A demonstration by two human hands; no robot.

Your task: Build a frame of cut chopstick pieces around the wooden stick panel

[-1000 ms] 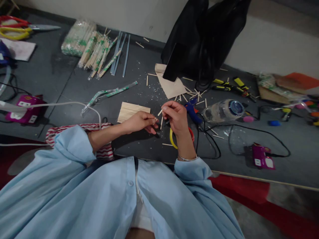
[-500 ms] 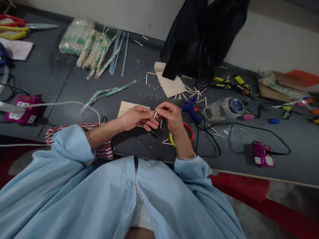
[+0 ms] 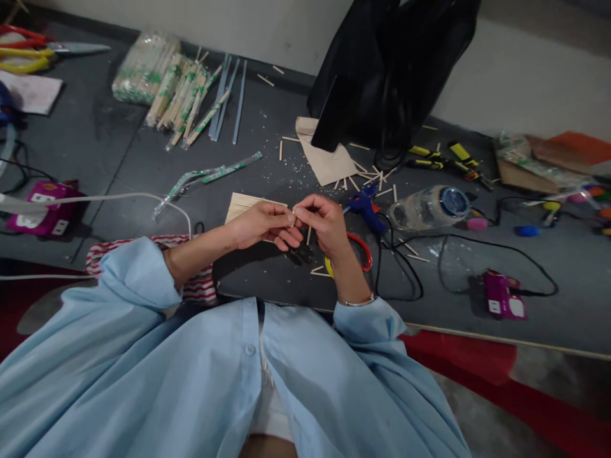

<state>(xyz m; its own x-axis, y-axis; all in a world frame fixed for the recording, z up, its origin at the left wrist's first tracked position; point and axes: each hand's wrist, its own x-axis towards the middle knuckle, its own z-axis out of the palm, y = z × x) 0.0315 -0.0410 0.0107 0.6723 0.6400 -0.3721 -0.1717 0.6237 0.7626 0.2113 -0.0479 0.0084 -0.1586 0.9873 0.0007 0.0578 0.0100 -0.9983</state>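
Note:
My left hand (image 3: pixel 265 226) and my right hand (image 3: pixel 324 222) meet over the near part of the table. Thumb and fingertips of both pinch a short piece of wooden stick (image 3: pixel 293 221), mostly hidden by the fingers. The left hand's lower fingers are loosely curled beneath. Partly under my left hand lies a panel of pale sticks set side by side (image 3: pixel 241 202). Scissors with a red and yellow handle (image 3: pixel 366 251) lie beside my right wrist. Just right of that hand rests a blue glue gun (image 3: pixel 366 210).
Cut stick pieces (image 3: pixel 377 175) are scattered by a beige paper (image 3: pixel 329 162). Wrapped chopsticks (image 3: pixel 186 102) and glue sticks (image 3: pixel 240 102) lie at the back left. A clear jar (image 3: pixel 429 208), yellow-black tools (image 3: pixel 443 159), a black bag (image 3: pixel 396 70) and cables (image 3: pixel 477 236) occupy the right.
The fingertips have closed further over the small stick piece, which now shows less. My right hand has shifted slightly left, towards the left hand.

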